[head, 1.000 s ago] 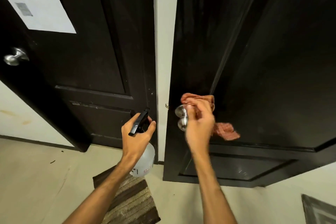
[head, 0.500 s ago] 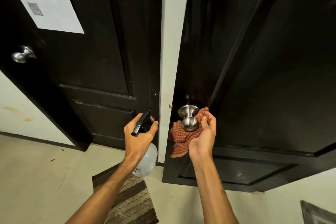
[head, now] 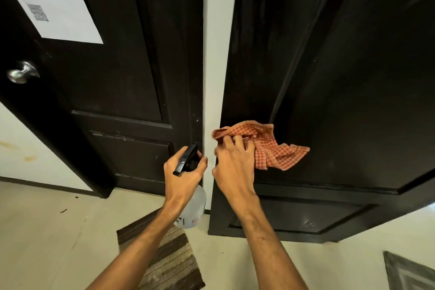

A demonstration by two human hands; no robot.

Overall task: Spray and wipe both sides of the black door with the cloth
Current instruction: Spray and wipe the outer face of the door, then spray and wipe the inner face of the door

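Head view. Two black doors: right door (head: 341,77), left door (head: 131,54). One checked cloth (head: 270,146), pressed on the right door by the right hand (head: 233,167), fingers curled into it. One spray bottle (head: 194,205), gripped by the left hand (head: 182,174). Two floor mats (head: 169,263).

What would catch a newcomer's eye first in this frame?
The orange checked cloth, bright against the black door on the right, with the right hand pressing it near the door's edge. Next, the left hand gripping a clear spray bottle at centre. Last, the white paper sheet on the other dark door, upper left.
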